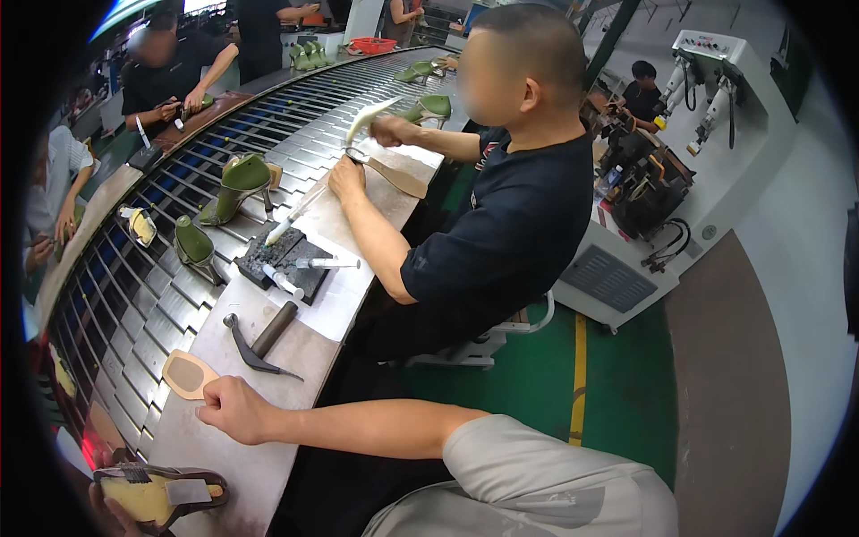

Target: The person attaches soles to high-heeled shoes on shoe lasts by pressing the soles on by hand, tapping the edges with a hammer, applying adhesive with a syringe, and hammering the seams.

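At the lower left, my left hand [114,517] holds a dark brown shoe [201,488], its yellowish underside turned up with a pale rectangular piece on it. Only some fingers of that hand show at the picture's rim. My right hand [240,410] is closed at the narrow end of a tan insole [189,374] with a darker brown pad. That insole lies over the light work board [234,461]. Just beyond it rests a hammer [253,351] with a curved black head and a dark handle.
A black block [309,279] carries several syringe-like tubes. Green heeled shoes [242,183] stand along the metal slat conveyor [157,313]. Beside me, a seated co-worker [528,197] handles a pale strip and a tan sole. More people sit across the conveyor; a white machine [617,268] stands at right.
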Available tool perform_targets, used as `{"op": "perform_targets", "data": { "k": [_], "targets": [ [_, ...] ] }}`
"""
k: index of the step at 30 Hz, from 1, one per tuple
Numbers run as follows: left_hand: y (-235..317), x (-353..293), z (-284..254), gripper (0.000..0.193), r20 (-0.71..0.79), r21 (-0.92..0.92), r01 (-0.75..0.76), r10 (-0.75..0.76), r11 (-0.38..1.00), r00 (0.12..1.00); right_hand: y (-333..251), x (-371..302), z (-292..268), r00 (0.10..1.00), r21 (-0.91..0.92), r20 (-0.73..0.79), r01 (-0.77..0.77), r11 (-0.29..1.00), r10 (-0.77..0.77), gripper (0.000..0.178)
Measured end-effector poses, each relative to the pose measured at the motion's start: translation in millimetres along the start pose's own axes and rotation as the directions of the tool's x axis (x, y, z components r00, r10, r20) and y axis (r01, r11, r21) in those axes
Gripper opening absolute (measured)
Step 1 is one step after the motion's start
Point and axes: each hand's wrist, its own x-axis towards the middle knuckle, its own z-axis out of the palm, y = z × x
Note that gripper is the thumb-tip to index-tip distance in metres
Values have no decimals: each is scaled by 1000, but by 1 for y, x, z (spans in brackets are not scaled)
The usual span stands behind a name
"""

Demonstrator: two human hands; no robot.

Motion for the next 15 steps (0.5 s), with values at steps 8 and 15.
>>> {"op": "perform_targets", "data": {
  "k": [8,15],
  "targets": [
    [15,-19,-21,51,174,-319,240,-193,917,966,31,-42,-26,897,-301,-114,379,875,-428,30],
    [-41,-25,-74,53,311,-525,419,-291,741,905,1,-155,-99,995,116,93,-40,992,29,28]
  ]
}}
